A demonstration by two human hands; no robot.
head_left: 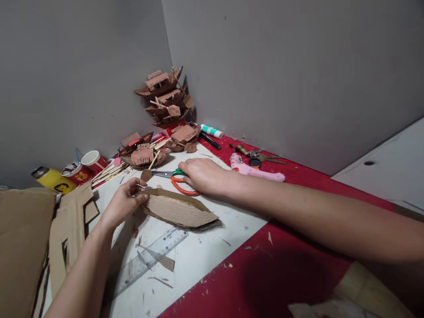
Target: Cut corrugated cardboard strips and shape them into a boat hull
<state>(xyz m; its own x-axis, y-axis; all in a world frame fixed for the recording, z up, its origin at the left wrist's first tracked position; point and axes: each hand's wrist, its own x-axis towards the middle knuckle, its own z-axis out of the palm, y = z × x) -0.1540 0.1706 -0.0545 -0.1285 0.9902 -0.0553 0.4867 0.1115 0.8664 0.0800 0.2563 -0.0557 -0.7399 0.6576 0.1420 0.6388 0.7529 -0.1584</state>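
A cardboard boat hull (182, 211) lies on the white sheet (212, 247), its corrugated side facing me. My left hand (127, 201) is closed on the hull's left end, thumb and fingers pinching the edge. Beyond the hull, my right hand (202, 175) rests with its fingers curled over the green and orange handles of the scissors (163, 174). The scissor blades point left, toward a small round brown piece on a stick (146, 175). Below the hull lies a clear ruler (154, 256) among cardboard scraps.
Finished cardboard boats (159, 84) are stacked at the back corner, with more beside them. Paper cups (94, 161), a yellow tumbler (54, 179) and cardboard sheets (26, 238) stand or lie at left. A pink glue gun (256, 170), marker (210, 140) and keys lie on the red surface.
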